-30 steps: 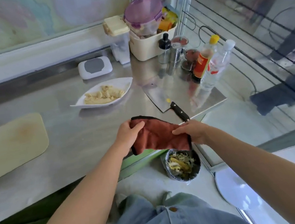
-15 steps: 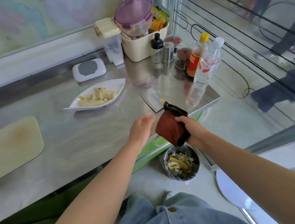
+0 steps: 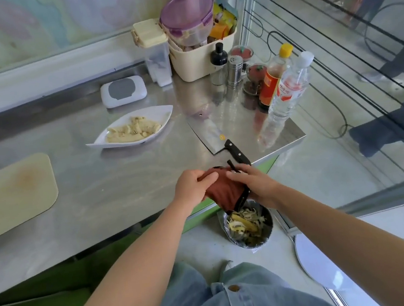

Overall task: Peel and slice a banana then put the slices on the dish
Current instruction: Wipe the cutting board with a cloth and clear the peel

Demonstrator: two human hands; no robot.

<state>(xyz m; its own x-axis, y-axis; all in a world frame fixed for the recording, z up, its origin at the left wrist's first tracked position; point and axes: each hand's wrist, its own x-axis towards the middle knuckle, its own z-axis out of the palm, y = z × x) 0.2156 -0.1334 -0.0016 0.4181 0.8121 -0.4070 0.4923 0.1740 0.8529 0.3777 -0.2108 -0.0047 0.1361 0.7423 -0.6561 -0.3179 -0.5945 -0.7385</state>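
two hands (image 3: 194, 184) (one cloth (image 3: 222, 192)), one dish (image 3: 162, 112)

The cutting board (image 3: 10, 194) is cut off by the left edge of the frame. The end of the knife handle (image 3: 238, 154) is hidden behind the cloth (image 3: 223, 193), much of which is covered by the left hand (image 3: 192, 188) and right hand (image 3: 253, 184). The bin (image 3: 249, 225) rim is partly hidden by the cloth. Bottle labels at upper right cannot be read.
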